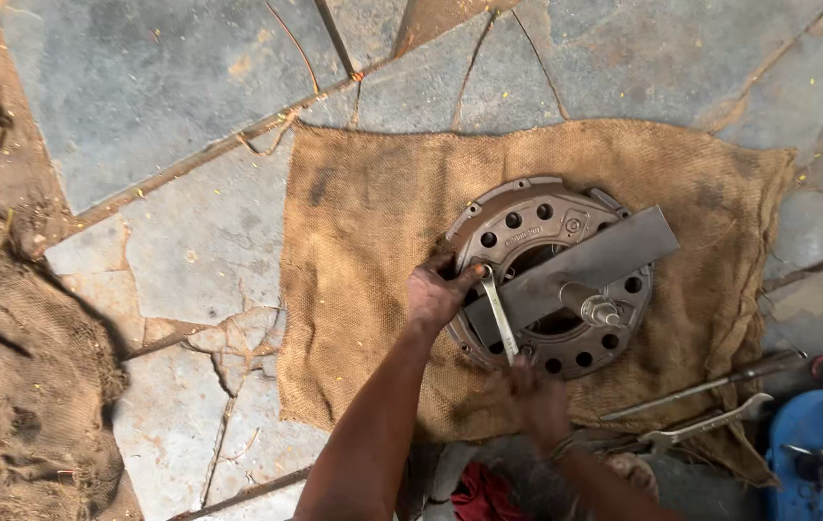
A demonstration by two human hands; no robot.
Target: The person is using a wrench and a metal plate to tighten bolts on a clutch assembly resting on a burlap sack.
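Observation:
A round metal clutch cover (527, 227) with several holes lies on a burlap sack (373, 212) spread over stone paving. A flat steel bar (614, 253) is bolted across its middle with a threaded bolt and nut (597, 307). My left hand (438, 289) rests on the cover's left rim, its fingers at the head of a silver wrench (499, 314). My right hand (537, 397) grips the wrench's lower end at the cover's near edge.
Long tools, a rod (711, 384) and a wrench (711, 425), lie at the sack's lower right beside a blue container (817, 453). A red cloth (484, 492) sits near my arms. More burlap (6, 347) is heaped at the left.

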